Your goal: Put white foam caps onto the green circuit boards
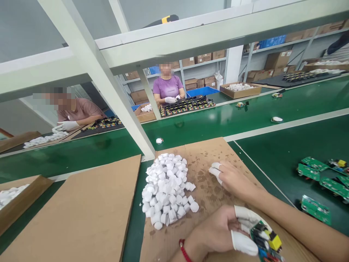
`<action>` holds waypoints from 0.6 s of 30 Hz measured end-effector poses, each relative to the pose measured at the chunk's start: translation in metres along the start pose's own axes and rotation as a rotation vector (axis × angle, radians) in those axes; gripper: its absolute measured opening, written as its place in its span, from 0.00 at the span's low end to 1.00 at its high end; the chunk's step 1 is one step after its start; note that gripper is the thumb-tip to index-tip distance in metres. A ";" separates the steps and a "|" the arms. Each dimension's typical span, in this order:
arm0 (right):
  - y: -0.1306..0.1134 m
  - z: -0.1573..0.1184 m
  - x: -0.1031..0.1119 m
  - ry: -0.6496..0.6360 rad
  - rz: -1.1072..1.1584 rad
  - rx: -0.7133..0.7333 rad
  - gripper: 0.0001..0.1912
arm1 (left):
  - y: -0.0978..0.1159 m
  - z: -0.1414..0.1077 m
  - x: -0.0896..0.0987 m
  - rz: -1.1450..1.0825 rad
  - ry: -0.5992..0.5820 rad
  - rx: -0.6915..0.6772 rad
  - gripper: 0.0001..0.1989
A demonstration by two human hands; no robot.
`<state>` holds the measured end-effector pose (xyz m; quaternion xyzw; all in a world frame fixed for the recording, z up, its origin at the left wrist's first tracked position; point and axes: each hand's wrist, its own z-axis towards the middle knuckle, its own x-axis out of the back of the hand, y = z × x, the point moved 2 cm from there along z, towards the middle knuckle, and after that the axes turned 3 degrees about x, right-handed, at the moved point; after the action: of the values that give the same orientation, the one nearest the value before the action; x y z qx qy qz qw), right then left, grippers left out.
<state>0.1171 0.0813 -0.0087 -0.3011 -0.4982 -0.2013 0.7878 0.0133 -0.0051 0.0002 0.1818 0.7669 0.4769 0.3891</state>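
My left hand (226,231), with white finger covers and a red cord at the wrist, grips a small circuit board (265,240) at the lower right. The board carries a yellow block and other parts, and its lower end runs out of view. Above it, my right hand (227,176) is over a brown cardboard sheet (204,163). Two of its fingertips wear white covers and point left, slightly apart, with nothing visible between them. A pile of white, soft-looking lumps (169,185) lies on the sheet, left of my right hand.
Several green circuit boards (316,209) lie at the right. Across the green belt (196,127), which carries a few small boards, two people in white gloves work. A white frame post (120,91) stands ahead. At left are another cardboard sheet (73,214) and an open box (27,200).
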 end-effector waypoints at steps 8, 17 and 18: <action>-0.014 0.000 -0.001 -0.092 0.309 -0.012 0.13 | -0.002 0.000 0.000 0.031 -0.004 -0.004 0.40; -0.013 -0.003 0.010 -0.289 1.077 -0.209 0.06 | 0.003 0.000 0.004 -0.011 0.075 -0.057 0.37; -0.015 -0.004 0.014 -0.351 1.074 -0.164 0.05 | 0.003 0.000 0.005 -0.007 0.083 -0.052 0.37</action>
<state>0.1161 0.0679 0.0064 -0.6012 -0.3815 0.2423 0.6590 0.0103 -0.0007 0.0008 0.1490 0.7705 0.5022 0.3633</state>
